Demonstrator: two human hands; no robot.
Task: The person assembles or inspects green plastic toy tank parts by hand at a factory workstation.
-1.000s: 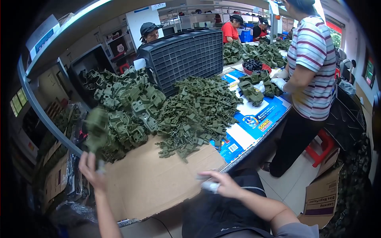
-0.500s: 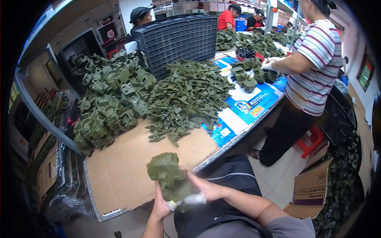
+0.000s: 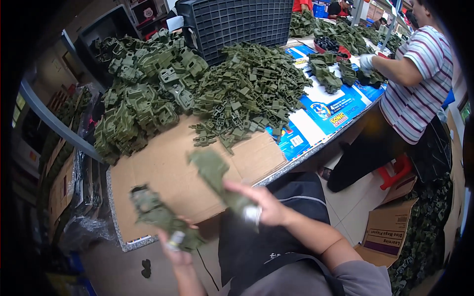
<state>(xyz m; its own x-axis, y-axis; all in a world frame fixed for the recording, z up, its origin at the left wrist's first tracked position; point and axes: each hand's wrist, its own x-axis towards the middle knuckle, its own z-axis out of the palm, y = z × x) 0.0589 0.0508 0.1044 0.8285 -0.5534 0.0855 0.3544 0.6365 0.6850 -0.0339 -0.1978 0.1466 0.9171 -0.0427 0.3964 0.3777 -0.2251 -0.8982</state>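
Note:
My left hand [image 3: 177,250] is closed around an olive-green plastic toy vehicle part [image 3: 157,211], held over the near edge of the cardboard. In my right hand [image 3: 266,204] is a second olive-green plastic toy vehicle part [image 3: 210,170], smeared by motion. The two parts are apart, one in each hand. White wrapping covers some fingers on both hands. Beyond them, on the cardboard sheet [image 3: 148,185], lie a heap of small green plastic pieces [image 3: 252,89] and, to its left, a pile of larger green vehicle bodies [image 3: 143,106].
A black plastic crate [image 3: 242,27] stands on its side behind the heaps. At right, a co-worker in a striped shirt [image 3: 419,64] handles green parts by a red bowl [image 3: 340,52]. An open carton [image 3: 387,232] and a red stool [image 3: 397,172] are on the floor.
The green parts were close together between my hands; now they are separated. My left hand has moved left with one, my right hand slightly up and right with the other.

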